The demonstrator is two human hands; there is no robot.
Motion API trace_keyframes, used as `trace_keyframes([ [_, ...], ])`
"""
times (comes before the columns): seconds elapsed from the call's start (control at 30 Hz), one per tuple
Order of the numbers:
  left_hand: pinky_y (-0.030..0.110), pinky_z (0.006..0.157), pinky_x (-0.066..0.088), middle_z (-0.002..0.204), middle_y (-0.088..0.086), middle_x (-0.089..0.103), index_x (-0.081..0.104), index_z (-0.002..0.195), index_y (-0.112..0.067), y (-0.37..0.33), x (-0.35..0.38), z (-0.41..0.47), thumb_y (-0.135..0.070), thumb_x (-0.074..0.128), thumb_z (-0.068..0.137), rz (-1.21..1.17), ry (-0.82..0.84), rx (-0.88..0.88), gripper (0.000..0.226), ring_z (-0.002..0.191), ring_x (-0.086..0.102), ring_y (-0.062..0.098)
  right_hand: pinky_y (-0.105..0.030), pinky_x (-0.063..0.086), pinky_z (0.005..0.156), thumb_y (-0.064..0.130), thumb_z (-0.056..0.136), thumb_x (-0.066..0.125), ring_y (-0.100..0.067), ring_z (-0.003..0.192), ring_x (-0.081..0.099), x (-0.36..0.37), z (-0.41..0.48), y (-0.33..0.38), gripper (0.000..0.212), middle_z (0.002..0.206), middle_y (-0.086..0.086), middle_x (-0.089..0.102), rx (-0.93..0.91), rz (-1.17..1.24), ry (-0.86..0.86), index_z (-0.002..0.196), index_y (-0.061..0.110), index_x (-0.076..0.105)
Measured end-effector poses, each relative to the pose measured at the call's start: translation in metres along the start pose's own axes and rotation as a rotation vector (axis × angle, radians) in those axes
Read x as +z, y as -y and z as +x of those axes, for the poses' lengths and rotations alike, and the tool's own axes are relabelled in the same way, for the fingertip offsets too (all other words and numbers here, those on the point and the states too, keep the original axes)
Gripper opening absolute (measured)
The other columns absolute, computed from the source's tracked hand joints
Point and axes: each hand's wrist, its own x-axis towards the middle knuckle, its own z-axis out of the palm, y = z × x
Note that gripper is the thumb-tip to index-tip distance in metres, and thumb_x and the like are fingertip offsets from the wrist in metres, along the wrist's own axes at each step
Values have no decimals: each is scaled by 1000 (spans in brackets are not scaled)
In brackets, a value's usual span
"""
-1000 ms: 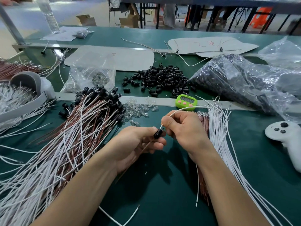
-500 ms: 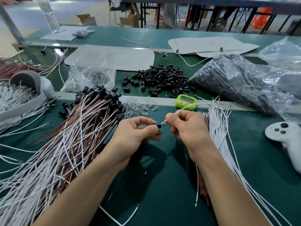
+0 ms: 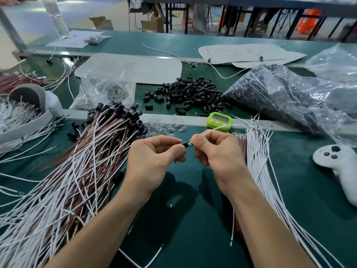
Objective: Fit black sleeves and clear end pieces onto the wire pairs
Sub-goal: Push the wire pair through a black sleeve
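Observation:
A small black sleeve (image 3: 185, 144) lies level between my two hands above the green mat. My left hand (image 3: 154, 157) pinches its left end with thumb and forefinger. My right hand (image 3: 214, 151) pinches a white wire (image 3: 224, 128) right at the sleeve's other end; the wire arcs away to the right. A big fan of finished red and white wire pairs (image 3: 77, 171) with black caps lies on the left. Bare white wires (image 3: 258, 151) lie on the right. Loose black sleeves (image 3: 189, 93) are heaped behind, and clear end pieces (image 3: 164, 126) are scattered near the rail.
A green timer (image 3: 219, 120) sits on the metal rail just beyond my hands. Large plastic bags (image 3: 280, 97) fill the right rear, a smaller clear bag (image 3: 104, 91) the left rear. A white controller (image 3: 340, 161) lies at the right edge, a grey-white holder (image 3: 36, 99) with wires at the left.
Both hands rose and moved away from me. The sleeve turned from tilted to level, and my hands closed in on it from both sides.

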Motion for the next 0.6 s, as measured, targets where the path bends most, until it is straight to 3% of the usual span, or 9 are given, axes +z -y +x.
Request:
trace_keyframes([
  [0.3,22,65,58,70,13,76,79,84,-11,0,-1,-1,2,82,79,28,26,17,15,62,74,23,-18,35,44,4,95,69,-9,44,44,4,-3,1,25,52,-1,57,12,37,-8,70,4,67],
  [0.4,22,64,57,70,13,76,79,81,-14,1,-1,-2,2,82,79,34,6,29,16,62,75,23,-17,36,45,4,96,67,-7,44,44,9,-4,1,26,51,0,56,11,57,-3,70,8,68],
  [0.6,23,59,53,70,14,74,80,78,-14,-1,2,2,-15,78,75,-170,-13,-36,4,57,68,20,-21,37,47,7,94,71,-12,48,44,7,-3,3,24,58,-6,60,30,57,8,70,11,71],
])
